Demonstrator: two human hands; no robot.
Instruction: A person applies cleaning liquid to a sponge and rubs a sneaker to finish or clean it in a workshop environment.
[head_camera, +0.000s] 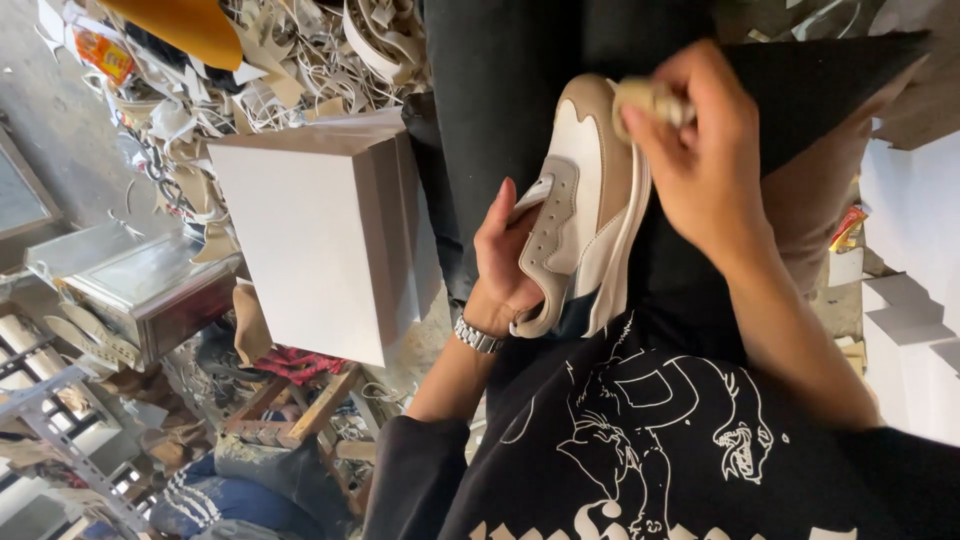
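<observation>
Black fabric of the person's printed shirt (640, 440) fills the bottom of the view, nearest the lens, with dark trousers (520, 80) beyond it over the lap. Just left of the lap stands a large white box (310, 240), its flat faces plain. Behind it a heap of pale offcut strips (290, 55) spreads across the floor, and a metal-topped bench (150, 285) sits further left. Over the lap is a beige and white sneaker (580, 200), toe pointing away from the body, sole edge turned to the right. The right hand (700, 160) is closed around a small tan wad (650, 98), perhaps a cloth or sponge, though blur makes it hard to tell, pressed against the toe area. The left hand (505, 260) grips the shoe's heel end from the side, fingers tucked behind it, thumb up along the upper. A metal wristwatch (477, 335) circles that wrist
</observation>
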